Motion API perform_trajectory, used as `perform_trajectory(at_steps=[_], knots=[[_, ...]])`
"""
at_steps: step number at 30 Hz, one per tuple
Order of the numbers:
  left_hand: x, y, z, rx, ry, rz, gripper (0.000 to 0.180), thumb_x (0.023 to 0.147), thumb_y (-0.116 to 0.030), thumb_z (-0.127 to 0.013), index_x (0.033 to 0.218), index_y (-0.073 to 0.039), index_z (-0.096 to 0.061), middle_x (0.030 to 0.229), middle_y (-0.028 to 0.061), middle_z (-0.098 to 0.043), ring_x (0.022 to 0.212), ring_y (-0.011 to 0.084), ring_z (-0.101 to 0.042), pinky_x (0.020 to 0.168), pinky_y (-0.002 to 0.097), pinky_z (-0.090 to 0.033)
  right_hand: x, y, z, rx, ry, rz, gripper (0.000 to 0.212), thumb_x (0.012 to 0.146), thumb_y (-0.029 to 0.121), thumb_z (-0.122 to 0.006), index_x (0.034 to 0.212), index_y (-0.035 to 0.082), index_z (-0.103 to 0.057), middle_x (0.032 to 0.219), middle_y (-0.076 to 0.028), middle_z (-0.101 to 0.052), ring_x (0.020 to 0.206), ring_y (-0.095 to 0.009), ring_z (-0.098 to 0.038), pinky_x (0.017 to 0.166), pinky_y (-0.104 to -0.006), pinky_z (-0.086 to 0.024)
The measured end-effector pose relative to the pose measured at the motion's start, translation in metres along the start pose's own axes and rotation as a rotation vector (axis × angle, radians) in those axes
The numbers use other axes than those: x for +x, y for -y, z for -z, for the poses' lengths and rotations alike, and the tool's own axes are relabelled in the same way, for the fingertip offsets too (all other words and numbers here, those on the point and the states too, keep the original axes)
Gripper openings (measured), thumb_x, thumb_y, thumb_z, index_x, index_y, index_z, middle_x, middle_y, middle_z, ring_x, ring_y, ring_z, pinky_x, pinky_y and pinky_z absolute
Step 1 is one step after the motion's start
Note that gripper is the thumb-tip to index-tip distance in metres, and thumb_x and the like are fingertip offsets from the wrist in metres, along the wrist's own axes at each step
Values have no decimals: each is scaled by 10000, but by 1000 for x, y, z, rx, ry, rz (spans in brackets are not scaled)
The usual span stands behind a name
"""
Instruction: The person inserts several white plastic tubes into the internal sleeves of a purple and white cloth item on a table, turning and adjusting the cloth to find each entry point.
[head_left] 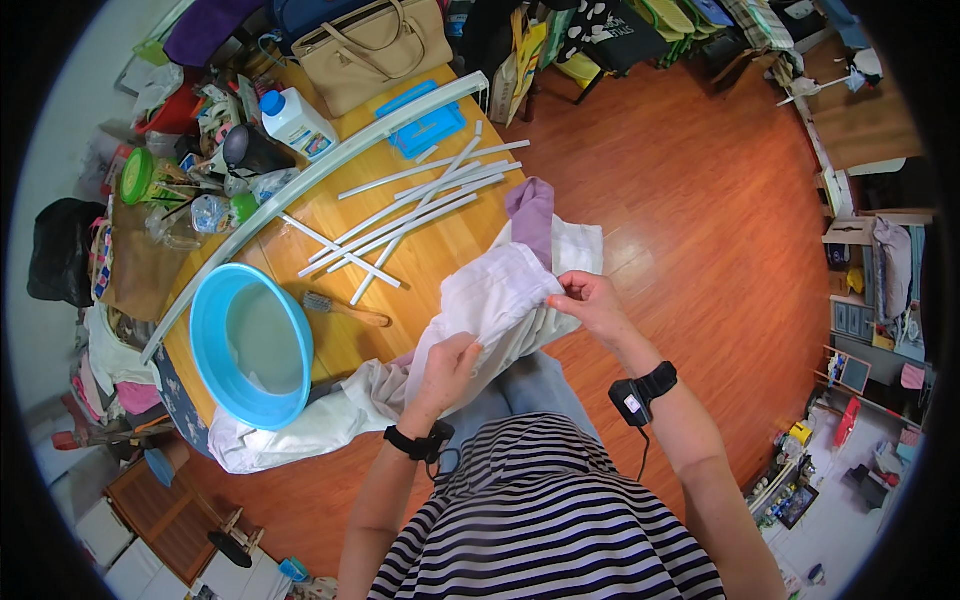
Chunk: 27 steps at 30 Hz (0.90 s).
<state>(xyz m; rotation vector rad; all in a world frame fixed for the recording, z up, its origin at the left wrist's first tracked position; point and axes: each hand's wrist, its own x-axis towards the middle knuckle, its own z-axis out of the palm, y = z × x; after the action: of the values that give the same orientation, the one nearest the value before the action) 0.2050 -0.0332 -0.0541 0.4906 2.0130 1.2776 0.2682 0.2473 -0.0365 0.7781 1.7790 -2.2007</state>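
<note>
Both my hands hold a white cloth that lies partly on the wooden table and partly over my lap. My left hand pinches its near edge. My right hand grips the right-hand edge between thumb and fingers. A purple cloth shows at its far end, and a long white stretch of fabric trails left along the table's front. Left of my hands stand a blue basin with cloudy water and a brush with a wooden handle. Several white plastic tubes lie crisscrossed beyond them.
A long white rail crosses the table diagonally. Behind it are a white bottle, a green-lidded jar and other clutter. A beige handbag and a blue plastic tray sit at the far end. Wooden floor extends right.
</note>
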Motion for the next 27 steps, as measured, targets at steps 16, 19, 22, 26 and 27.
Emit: perform_trajectory(at_steps=[16,19,22,26,27], knots=[[2,-7,4,-174,15,50,171,937,-73,-659,1066,33,-695,893,82,-700,820,116,-646,734,257,-522,2,7,-17,-190,3,-15,210,847,163,-800,912,-25,-734,758,45,-647,714,-29,-543,632,-226,-451],[0,-8,1,-198,20,151,138,942,-76,-651,1032,21,-689,889,74,-696,815,113,-648,722,261,-526,1,9,-25,-165,-17,-1,203,839,161,-805,894,-21,-735,748,41,-645,703,-32,-540,627,-231,-450],[0,-10,0,-217,21,165,132,947,-87,-649,1024,16,-680,876,63,-688,818,110,-645,720,257,-523,0,10,-25,-192,-27,2,203,832,158,-810,881,-22,-732,751,39,-649,703,-35,-542,628,-236,-454],[-2,-1,-1,-312,-3,126,121,949,-84,-646,1012,15,-677,866,49,-674,827,111,-643,740,256,-519,2,1,-21,-247,-36,22,200,826,142,-811,878,-31,-727,759,28,-656,707,-42,-549,631,-243,-460],[-1,0,0,-302,-4,102,117,947,-79,-645,1008,16,-677,863,48,-670,830,111,-643,745,255,-516,1,3,-25,-210,-47,16,197,824,137,-811,875,-34,-727,758,24,-656,707,-44,-550,630,-244,-460]])
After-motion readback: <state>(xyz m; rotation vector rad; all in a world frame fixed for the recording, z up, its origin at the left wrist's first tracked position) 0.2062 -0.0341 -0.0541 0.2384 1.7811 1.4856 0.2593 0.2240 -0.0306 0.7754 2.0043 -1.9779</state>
